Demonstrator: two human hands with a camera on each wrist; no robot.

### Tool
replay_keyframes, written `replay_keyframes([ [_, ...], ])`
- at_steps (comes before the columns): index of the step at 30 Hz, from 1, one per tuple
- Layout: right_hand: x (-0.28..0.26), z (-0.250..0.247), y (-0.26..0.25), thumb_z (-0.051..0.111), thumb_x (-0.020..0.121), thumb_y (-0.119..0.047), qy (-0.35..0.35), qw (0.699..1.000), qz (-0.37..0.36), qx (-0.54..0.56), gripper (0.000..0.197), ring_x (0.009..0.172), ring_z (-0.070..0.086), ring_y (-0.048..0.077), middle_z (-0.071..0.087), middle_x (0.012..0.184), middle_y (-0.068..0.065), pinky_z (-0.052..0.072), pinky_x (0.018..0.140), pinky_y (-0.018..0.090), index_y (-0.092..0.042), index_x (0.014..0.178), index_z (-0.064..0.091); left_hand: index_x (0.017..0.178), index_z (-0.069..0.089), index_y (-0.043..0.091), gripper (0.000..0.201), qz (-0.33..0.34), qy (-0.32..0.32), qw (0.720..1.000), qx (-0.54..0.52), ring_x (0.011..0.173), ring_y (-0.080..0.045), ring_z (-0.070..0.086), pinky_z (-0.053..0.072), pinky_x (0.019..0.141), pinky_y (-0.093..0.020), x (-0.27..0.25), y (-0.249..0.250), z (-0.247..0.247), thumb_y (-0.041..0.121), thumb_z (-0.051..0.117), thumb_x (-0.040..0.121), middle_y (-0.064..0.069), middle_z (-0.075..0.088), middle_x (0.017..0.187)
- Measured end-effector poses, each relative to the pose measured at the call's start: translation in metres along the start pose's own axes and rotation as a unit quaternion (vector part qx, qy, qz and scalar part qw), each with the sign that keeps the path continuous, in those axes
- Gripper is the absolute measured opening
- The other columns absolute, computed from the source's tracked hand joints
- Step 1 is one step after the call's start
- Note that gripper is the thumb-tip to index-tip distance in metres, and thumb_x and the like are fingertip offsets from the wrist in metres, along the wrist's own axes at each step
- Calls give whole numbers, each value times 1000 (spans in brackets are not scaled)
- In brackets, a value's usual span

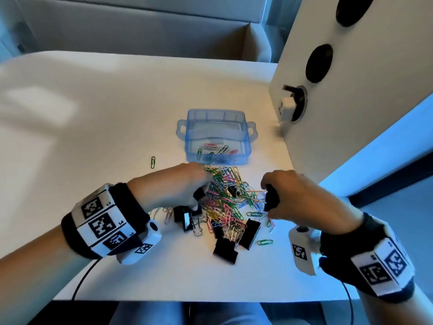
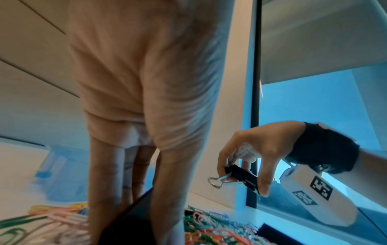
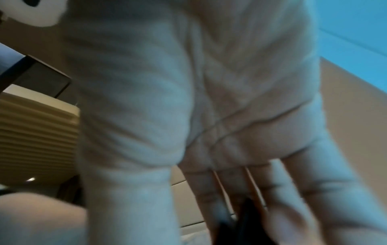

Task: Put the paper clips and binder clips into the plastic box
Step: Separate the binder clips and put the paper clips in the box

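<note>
Right hand point(image 1: 293, 195) pinches a black binder clip point(image 2: 243, 176) above the clip pile point(image 1: 225, 198); left hand point(image 1: 178, 186) grips another; blue box point(image 1: 216, 137) just beyond. Clips stiff, light: pinch the body

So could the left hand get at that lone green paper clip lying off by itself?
Probably yes, once freed. The green paper clip lies alone on bare table, with nothing between it and the left hand. But that hand already holds a black binder clip, so it would likely drop that first.
</note>
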State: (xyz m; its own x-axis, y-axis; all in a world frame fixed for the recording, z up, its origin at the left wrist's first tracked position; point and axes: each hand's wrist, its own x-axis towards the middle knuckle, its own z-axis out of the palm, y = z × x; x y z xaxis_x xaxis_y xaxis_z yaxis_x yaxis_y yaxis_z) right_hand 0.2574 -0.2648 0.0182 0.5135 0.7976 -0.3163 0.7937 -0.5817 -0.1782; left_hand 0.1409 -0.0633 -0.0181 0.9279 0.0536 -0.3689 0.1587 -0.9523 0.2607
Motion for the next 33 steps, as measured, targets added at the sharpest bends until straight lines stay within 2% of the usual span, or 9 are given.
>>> replay_keyframes([
  [3,11,-5,10,70,71,-9,57,997,19,45,35,78,49,23,54,90,4,41,64,30,-12,102,55,89,62,16,25,4,29,999,-25,85,-15,53,48,75,-33,-6,-1,-9,24,79,72,3,62,92],
  [6,34,-2,22,69,71,-5,107,989,62,80,35,76,58,34,56,92,12,54,65,46,-6,103,54,79,64,15,16,24,55,997,-39,83,-15,57,50,77,-37,-6,-6,-15,21,78,73,0,66,87],
  [12,77,3,33,67,78,-11,72,988,123,52,39,90,59,39,57,110,23,53,67,42,0,111,49,72,65,16,11,61,103,987,-111,86,-11,59,47,80,-30,-8,-9,-22,16,75,77,-1,66,93],
  [15,85,6,36,71,80,-20,46,991,118,33,44,95,55,34,55,116,20,45,69,35,-2,115,50,83,69,9,1,54,121,958,-255,78,-2,61,53,71,-19,-10,-10,-25,8,70,82,-5,69,91],
  [18,83,4,39,71,80,-31,75,990,116,23,51,108,53,32,53,124,15,45,84,37,-7,121,52,83,67,7,3,22,140,910,-391,75,-11,65,61,64,-31,-7,-10,-26,5,66,85,-10,69,90],
  [22,66,-4,16,73,77,-39,193,952,24,237,42,77,63,21,68,103,5,48,59,16,-12,108,64,86,61,0,2,17,144,863,-485,72,-15,65,61,63,-27,-2,-6,-29,-1,61,87,-9,63,81],
  [25,46,-7,-11,79,61,-49,145,917,-55,366,51,78,68,19,69,94,-1,57,62,27,-21,102,64,84,61,0,4,-1,146,845,-515,68,-19,69,60,60,-23,2,-1,-28,0,59,89,-11,65,81],
  [29,45,1,-30,83,66,-29,115,933,-73,333,36,76,68,22,72,87,4,55,70,35,-19,97,69,86,60,-5,9,-31,158,818,-552,60,-18,70,61,63,-27,9,7,-26,4,60,90,-11,66,73],
  [33,51,4,-19,70,79,-4,124,905,-31,407,10,64,69,26,72,81,20,61,68,44,-5,88,69,98,59,-6,22,-30,172,830,-530,67,-19,67,60,59,-29,12,15,-23,12,65,87,-10,63,80],
])
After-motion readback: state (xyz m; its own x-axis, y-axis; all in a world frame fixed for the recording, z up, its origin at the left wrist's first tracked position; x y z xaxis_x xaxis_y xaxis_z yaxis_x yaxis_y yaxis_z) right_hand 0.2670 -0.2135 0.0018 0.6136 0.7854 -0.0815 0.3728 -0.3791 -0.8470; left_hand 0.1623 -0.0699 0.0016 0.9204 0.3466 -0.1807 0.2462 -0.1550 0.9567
